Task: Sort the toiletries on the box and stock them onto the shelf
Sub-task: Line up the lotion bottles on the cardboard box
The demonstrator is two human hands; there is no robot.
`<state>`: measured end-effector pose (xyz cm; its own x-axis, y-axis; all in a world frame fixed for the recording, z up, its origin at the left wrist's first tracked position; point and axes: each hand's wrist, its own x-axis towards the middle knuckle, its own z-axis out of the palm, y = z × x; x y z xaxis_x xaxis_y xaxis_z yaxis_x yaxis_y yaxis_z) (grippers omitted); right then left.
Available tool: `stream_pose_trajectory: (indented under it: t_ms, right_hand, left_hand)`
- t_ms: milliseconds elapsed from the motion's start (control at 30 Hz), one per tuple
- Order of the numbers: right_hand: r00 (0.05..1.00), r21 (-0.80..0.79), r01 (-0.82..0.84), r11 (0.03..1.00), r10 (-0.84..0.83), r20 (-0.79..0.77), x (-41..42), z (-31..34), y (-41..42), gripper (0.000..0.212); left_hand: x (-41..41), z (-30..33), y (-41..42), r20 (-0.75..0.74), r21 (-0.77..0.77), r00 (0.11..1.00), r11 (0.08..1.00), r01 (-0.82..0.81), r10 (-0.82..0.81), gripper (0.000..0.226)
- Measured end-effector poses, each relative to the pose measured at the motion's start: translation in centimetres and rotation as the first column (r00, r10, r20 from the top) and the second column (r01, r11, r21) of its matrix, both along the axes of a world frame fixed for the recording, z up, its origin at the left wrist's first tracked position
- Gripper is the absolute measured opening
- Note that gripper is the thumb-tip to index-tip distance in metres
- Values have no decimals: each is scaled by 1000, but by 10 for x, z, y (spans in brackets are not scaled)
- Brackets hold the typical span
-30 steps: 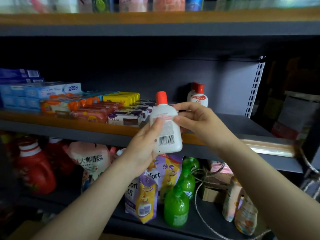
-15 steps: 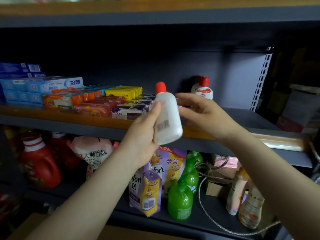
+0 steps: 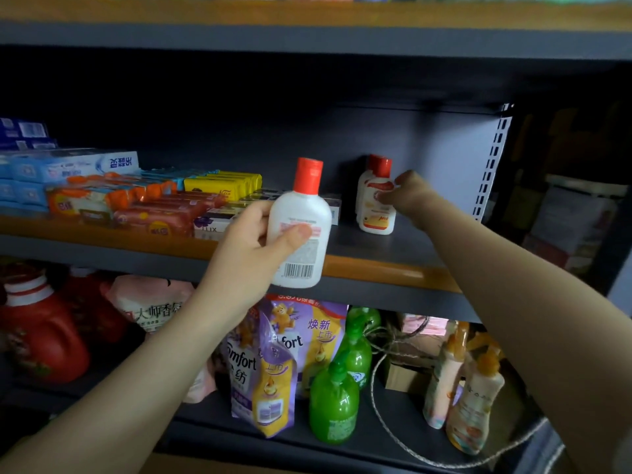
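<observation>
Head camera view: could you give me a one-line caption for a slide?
Left hand holds a white red-capped bottle at the shelf while the right hand touches matching bottles already stocked.

Two bare forearms show, with no sleeve, cuff or glove on either. The left hand [image 3: 254, 246] has no ring on any finger that shows, and its wrist carries no watch or band. Its thumbnail is cut short and unpainted. The right hand [image 3: 408, 193] is seen from the back; its fingertips are hidden, and its wrist is likewise bare of watch or bracelet. Both forearms are slim and smooth, with no visible tattoos, plasters or other marks. The upper arms lie outside the picture, so whatever clothing is worn there cannot be told.
</observation>
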<state>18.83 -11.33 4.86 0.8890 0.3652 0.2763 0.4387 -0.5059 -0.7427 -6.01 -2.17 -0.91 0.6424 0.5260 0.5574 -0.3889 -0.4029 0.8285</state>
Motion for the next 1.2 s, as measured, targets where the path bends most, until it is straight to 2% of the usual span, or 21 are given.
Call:
stream_pose_trajectory:
  t_ms: [100,267,367,433,567,633,767,900,933,1033,1133,1200]
  right_hand:
    - [998,-13,-22,1000,22,-51,5,-8,3,55]
    - [979,26,-183,983,185,-84,5,-19,3,50]
    - [916,162,-391,906,401,-30,-28,-5,-10,16]
    - [878,183,-479,859,473,78,-62,5,-24,5]
    - [829,84,-503,860,453,328,-133,-8,-59,34]
    - [816,95,-532,841,480,322,-159,-37,-74,33]
    - [843,162,-536,828,535,57,-174,-128,-77,35]
    - [801,79,-542,837,543,-254,-175,-237,-78,29]
    - [765,99,-552,828,550,-336,-177,-258,-80,30]
    - [597,335,-489,805,589,-545,-187,-288,-84,28]
    - [401,558,-266,786,617,-677,-196,-291,-84,27]
    - [271,581,-77,810,578,-770,-202,-286,-80,27]
  left_hand:
    - [2,-3,2,-6,-19,1000,1000,-4,4,21]
    - [-5,-12,3,-22,-49,999,998,26,-27,25]
    - [-17,-29,2,-71,-61,996,997,45,-49,37]
    - [-27,-49,1,-131,-36,989,997,71,-75,35]
    - [-44,-103,1,-237,-87,962,989,116,-133,36]
    - [-53,-132,0,-309,-67,948,996,62,-80,40]
    - [-69,-196,-2,-468,142,874,988,-67,127,34]
    - [-88,-250,-9,-508,376,775,906,-194,376,36]
    - [-92,-260,-11,-511,385,755,895,-225,410,36]
    - [-94,-275,-16,-499,318,749,896,-311,437,38]
    - [-91,-284,-17,-488,241,817,947,-212,307,47]
    - [-90,-288,-17,-487,237,841,963,-130,234,56]
